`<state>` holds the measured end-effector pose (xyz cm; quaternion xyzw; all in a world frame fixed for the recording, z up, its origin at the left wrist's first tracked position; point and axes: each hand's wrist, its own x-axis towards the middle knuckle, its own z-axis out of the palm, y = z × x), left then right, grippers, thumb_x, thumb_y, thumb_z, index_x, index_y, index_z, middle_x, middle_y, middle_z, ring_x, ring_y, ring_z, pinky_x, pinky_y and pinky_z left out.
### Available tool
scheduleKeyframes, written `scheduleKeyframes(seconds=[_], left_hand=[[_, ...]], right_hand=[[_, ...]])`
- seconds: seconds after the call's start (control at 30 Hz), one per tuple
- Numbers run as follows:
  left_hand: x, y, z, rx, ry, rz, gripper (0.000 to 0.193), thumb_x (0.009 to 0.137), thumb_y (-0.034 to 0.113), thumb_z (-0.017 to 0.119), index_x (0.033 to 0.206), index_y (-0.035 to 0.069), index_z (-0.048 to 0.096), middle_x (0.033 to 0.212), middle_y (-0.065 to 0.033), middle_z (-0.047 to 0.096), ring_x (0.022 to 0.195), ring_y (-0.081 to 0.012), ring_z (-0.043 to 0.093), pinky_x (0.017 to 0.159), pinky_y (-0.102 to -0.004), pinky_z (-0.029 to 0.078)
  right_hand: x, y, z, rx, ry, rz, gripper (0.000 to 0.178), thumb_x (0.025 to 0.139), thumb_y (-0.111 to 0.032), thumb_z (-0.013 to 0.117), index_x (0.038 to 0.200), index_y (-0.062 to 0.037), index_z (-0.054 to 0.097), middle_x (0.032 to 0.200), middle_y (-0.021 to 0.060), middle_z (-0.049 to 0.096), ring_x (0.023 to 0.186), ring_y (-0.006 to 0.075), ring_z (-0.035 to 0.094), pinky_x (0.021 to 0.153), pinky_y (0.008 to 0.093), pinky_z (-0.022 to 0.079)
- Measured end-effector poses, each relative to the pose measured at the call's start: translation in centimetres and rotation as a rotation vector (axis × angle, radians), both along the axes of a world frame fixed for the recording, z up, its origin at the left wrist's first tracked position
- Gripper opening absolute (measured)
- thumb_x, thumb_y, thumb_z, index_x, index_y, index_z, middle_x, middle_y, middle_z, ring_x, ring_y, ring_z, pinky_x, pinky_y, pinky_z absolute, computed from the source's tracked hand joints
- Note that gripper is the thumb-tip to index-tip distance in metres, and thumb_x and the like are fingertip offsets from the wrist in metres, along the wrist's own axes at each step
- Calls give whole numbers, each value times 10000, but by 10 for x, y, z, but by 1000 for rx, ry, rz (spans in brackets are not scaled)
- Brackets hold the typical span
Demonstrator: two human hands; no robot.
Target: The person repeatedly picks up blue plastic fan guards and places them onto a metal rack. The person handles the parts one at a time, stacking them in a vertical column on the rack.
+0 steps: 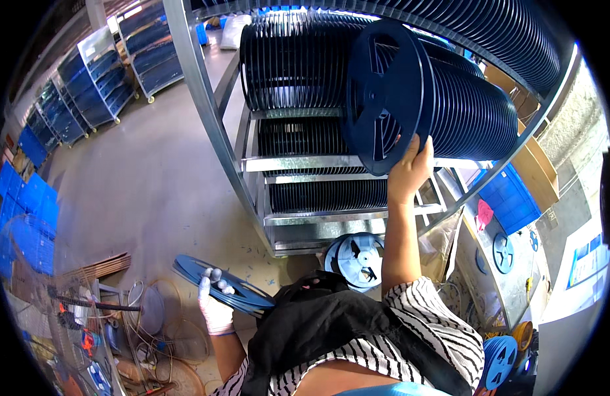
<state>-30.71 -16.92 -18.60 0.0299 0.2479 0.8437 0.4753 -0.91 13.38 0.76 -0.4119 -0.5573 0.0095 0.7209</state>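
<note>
My left hand [215, 310], in a white glove, is closed round a few thin blue plastic reels [189, 267] held together and tilted beside my body. Bare and reaching up to the rack, my right hand [410, 173] grips the lower rim of a dark blue plastic reel [399, 86] with cut-out openings. That reel stands on edge at the front end of a long row of similar reels [473, 109] on the metal rack [305, 164]. Part of my right fingers is hidden behind the rim.
Pale blue reels [361, 257] lie low beside the rack's foot. Wheeled racks [97, 82] and blue bins [28, 198] line the left. A wire-caged fan [47, 297] is at lower left. At right are a blue crate [509, 198] and a bench [516, 290] with reels.
</note>
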Motion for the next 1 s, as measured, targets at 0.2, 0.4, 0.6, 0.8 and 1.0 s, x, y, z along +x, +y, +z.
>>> scheduleKeyframes(seconds=[0.2,0.4,0.6,0.8,1.0], left_hand=[[-13,7,-6,-51,-2,6,238,895,198,608,1102,82,629,1032,-93,661,726,-149,561,618,-296,489],[-23,13,-9,-56,-11,-39,230,890,195,615,1094,90,633,1042,-92,662,713,-149,560,616,-303,488],[-20,15,0,-87,23,-50,262,893,209,615,1126,90,609,1037,-88,658,700,-144,557,614,-302,479],[-6,16,17,-127,117,-86,232,918,188,571,1118,78,611,968,-45,656,705,-125,547,604,-282,463],[15,25,57,80,184,-255,248,896,194,589,1104,63,559,667,15,469,518,-107,431,511,-262,370]], right_hand=[[-28,36,6,90,-146,-221,143,935,-105,523,925,34,557,837,166,581,744,323,565,663,389,454],[-40,104,-36,24,-414,-564,512,853,-163,620,1344,-98,490,1378,113,417,1317,328,327,1076,473,230],[-39,105,-70,-50,-610,-643,486,898,-239,566,1373,-259,468,1502,112,299,1405,387,191,1115,567,95],[-29,48,-120,-19,-554,-238,653,815,-100,614,1423,-201,399,1526,142,244,1421,395,144,1106,584,108],[-57,-79,-208,-265,-1032,949,715,814,-302,672,1437,-149,357,1517,115,270,1424,324,186,1133,496,186]])
